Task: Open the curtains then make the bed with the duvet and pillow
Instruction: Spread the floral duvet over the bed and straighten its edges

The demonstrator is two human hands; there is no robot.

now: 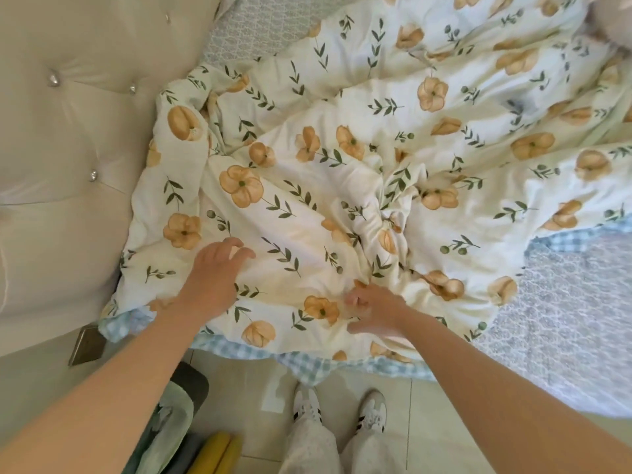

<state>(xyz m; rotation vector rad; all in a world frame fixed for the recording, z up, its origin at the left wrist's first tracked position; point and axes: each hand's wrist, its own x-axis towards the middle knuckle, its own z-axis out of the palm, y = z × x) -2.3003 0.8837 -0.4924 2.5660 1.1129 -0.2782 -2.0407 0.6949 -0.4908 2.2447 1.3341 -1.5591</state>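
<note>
A cream duvet [376, 138] with orange flowers and green sprigs lies crumpled over the bed, with a blue checked underside showing along its near edge. My left hand [215, 275] lies on the duvet near its near-left corner, fingers spread and slightly bent. My right hand [372, 313] is at the duvet's near edge with its fingers curled into the fabric. A pale rounded shape at the far right corner [612, 18] may be the pillow; too little of it shows to tell.
A beige tufted headboard [68, 114] with shiny buttons fills the left side. The patterned grey-white bed sheet [564, 319] shows at right and top left. On the tiled floor [403, 422] below are my shoes, a dark object, and green and yellow items at bottom left.
</note>
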